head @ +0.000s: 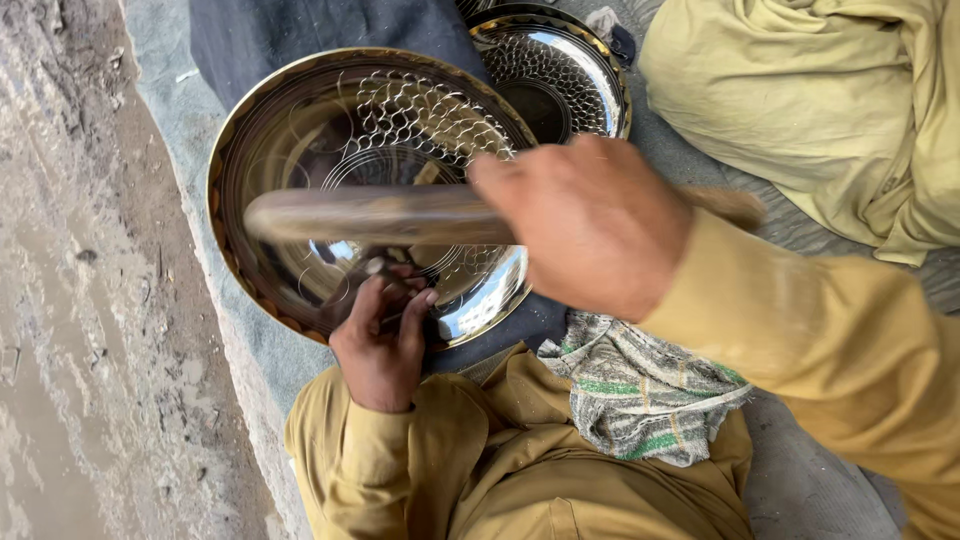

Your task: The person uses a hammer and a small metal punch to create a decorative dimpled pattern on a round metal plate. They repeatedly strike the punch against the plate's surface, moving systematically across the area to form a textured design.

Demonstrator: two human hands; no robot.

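Observation:
A large shiny metal plate (300,130) with a scale-like hammered pattern lies in front of me on a dark cloth. My right hand (590,225) is raised over it, shut on a wooden mallet (370,215) that is blurred and stretches left across the plate. My left hand (385,340) rests on the plate's near rim, fingers pinched around a small metal tool (378,268) that stands on the plate's surface.
A second patterned metal plate (560,75) lies behind the first. A striped grey-green rag (640,390) sits on my lap. Yellow-green cloth (830,100) is bunched at the upper right. Muddy ground (80,300) runs along the left.

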